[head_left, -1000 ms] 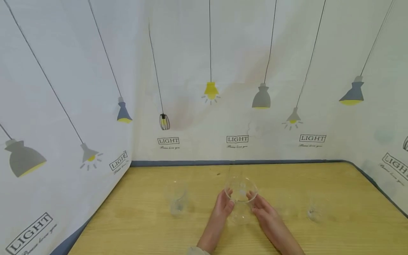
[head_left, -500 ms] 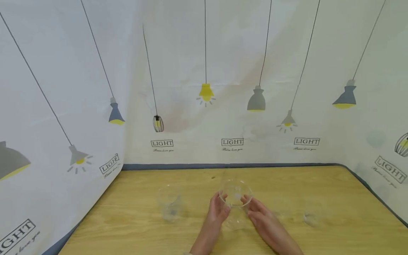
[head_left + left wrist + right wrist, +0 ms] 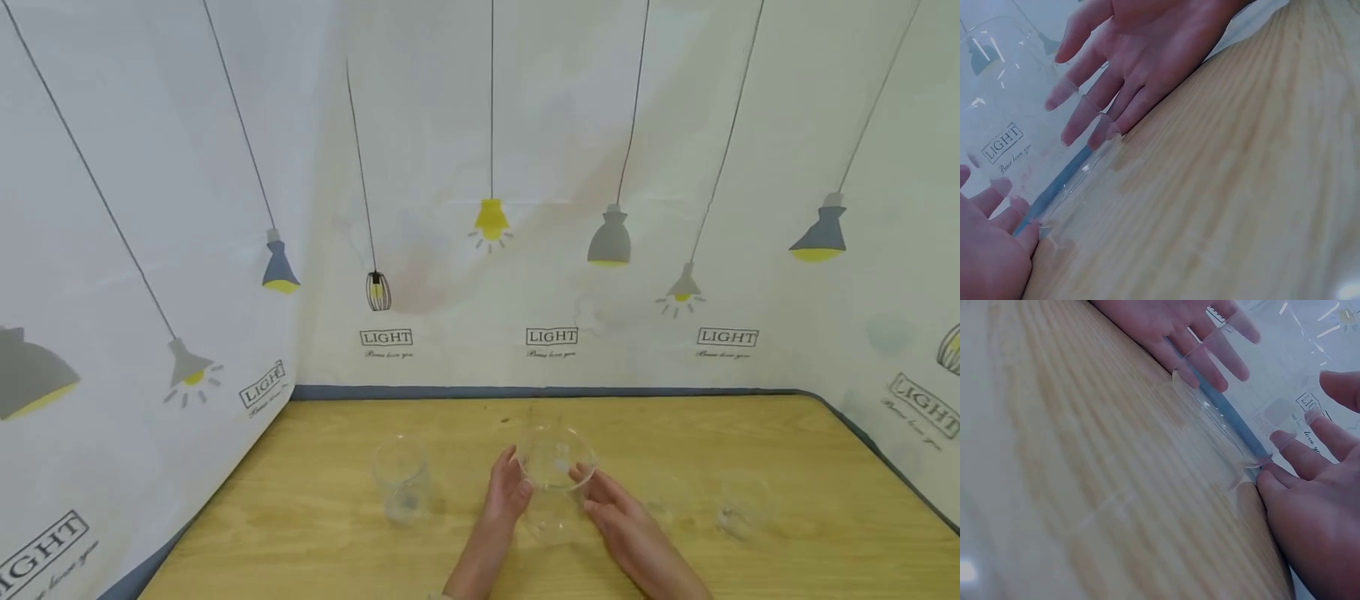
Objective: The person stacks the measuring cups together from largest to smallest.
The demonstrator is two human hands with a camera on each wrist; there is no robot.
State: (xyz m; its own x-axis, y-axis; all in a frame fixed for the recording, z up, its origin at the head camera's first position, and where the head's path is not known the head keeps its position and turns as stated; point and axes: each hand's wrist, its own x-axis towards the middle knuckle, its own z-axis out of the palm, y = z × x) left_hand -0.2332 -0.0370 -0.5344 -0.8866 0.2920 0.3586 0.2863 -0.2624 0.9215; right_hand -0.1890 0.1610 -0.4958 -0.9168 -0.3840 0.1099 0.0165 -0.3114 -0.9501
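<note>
Hands sit apart with loose, nearly straight fingers, the left hand (image 3: 506,493) and right hand (image 3: 628,523) touching both sides of the clear cup (image 3: 555,500), which stands upright on the counter (image 3: 315,542), perhaps so it won't tip.

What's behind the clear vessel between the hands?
Wooden table shows through the clear vessel. Left hand and right hand hide table patches alongside; anything clear behind is too faint to tell.

White sheeting (image 3: 420,125), printed with pendant lamps (image 3: 491,218) and boxed "LIGHT" lettering (image 3: 552,337), stands behind, left and right of one wood-grained table (image 3: 315,533), blue band (image 3: 435,392) along its far edge.
</note>
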